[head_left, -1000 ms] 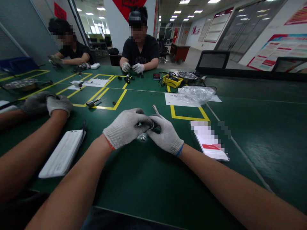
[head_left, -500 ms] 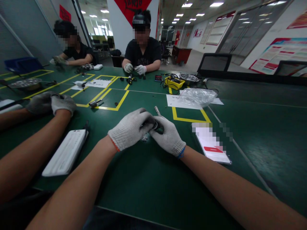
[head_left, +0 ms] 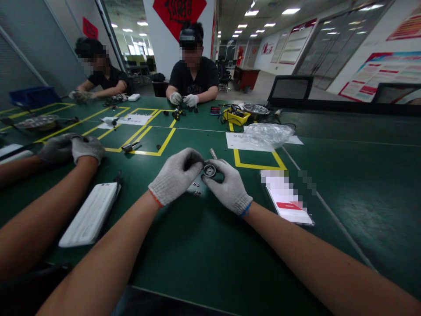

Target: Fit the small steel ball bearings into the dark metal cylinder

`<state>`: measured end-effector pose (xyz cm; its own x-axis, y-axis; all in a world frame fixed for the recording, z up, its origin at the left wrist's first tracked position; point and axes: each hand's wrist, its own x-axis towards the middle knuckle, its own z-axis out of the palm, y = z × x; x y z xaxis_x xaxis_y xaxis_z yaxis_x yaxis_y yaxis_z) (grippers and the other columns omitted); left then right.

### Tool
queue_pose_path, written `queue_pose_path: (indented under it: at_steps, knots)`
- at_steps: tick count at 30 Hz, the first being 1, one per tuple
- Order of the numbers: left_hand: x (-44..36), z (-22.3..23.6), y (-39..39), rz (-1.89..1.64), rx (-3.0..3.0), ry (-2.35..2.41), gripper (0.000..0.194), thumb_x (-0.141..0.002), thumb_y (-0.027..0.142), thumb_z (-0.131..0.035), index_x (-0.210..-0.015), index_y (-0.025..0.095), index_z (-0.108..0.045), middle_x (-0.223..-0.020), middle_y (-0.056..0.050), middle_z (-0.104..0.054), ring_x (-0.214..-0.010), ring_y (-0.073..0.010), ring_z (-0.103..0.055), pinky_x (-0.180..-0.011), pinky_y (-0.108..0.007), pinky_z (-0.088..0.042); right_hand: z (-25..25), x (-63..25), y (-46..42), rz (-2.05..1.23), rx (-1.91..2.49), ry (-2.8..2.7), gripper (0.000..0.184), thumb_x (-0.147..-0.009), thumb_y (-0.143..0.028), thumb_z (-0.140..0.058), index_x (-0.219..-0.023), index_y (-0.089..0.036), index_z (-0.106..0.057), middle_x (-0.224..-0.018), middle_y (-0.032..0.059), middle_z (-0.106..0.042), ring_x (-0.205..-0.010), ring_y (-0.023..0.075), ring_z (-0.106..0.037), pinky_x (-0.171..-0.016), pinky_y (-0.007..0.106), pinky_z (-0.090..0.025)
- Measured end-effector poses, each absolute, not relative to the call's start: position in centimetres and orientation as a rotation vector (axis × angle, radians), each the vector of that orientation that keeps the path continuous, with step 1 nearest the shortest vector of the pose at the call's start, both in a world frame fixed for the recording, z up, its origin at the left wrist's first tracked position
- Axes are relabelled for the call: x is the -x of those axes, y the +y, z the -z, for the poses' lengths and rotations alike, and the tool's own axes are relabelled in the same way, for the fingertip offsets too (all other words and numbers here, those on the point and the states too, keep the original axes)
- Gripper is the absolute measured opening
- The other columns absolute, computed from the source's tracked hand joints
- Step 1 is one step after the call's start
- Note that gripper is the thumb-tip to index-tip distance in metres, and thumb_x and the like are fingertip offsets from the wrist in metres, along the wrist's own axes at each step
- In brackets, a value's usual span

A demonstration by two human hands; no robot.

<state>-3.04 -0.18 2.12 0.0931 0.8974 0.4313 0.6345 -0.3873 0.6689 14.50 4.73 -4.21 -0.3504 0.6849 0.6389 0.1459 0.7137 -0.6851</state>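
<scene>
Two gloved hands meet above a green table [head_left: 210,259], a small round part [head_left: 209,170] between them, its hollow face turned toward the wearer. The right hand [head_left: 228,184], blue at the cuff, grips the part between thumb and forefinger. The left hand [head_left: 177,173], orange at the cuff, has thumb and fingers drawn narrow at the part's near-left edge; whether they pinch the rim, hold something tiny or merely rest there cannot be told at this size. Just beyond the right forefinger juts a ribbed metal stem [head_left: 213,154], its lower end hidden by the glove.

The step in hand appears to be close fingerwork on the round part, the right hand serving as the clamp and the left as the working hand. The next move would seem to call for a firm right grip, a light left touch at the rim, and care around the loose small rings [head_left: 197,192] on the tabletop below.

A phone [head_left: 289,202] lies to the right, a white box [head_left: 88,215] to the left. Beside the wearer, a co-worker's gloved hands [head_left: 87,149] rest close together; across the table, another person [head_left: 194,81] in a dark shirt handles dark parts.
</scene>
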Motion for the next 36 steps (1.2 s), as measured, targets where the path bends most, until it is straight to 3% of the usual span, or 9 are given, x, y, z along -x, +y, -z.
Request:
queue_pose_path:
  at_steps: [11, 25, 36]
  knots:
    - [3.19, -2.54, -0.26, -1.254, -1.817, 1.344, 0.018, -0.088, 0.026, -0.063, -0.099, 0.015, -0.070, -0.094, -0.007, -0.075, -0.083, -0.0175, -0.070, -0.078, -0.033, -0.061, 4.20, -14.55, 4.71, -0.670, 0.650, -1.864, 0.024, -0.085, -0.029, -0.072, -0.108, -0.023, -0.073, -0.106, 0.0070, -0.073, -0.098, 0.0252, -0.070, -0.092, 0.046, -0.058]
    - [3.24, -2.38, -0.29, -1.207, -1.953, 1.345, 0.016, -0.088, 0.022, -0.066, -0.100, 0.017, -0.074, -0.099, -0.006, -0.077, -0.092, -0.0192, -0.072, -0.089, -0.037, -0.061, 4.14, -14.58, 4.60, -0.675, 0.644, -1.872, 0.027, -0.084, -0.030, -0.073, -0.109, -0.023, -0.074, -0.103, 0.0066, -0.074, -0.099, 0.0264, -0.071, -0.091, 0.046, -0.059]
    - [3.29, -2.70, -0.53, -1.025, -2.109, 1.486, 0.011, -0.085, 0.026, -0.075, -0.090, 0.018, -0.081, -0.091, -0.005, -0.070, -0.081, -0.0171, -0.066, -0.076, -0.030, -0.056, 3.77, -14.45, 4.32, -0.699, 0.596, -1.944, 0.019, -0.086, -0.028, -0.071, -0.104, -0.023, -0.073, -0.098, 0.0056, -0.075, -0.097, 0.0263, -0.070, -0.091, 0.045, -0.057]
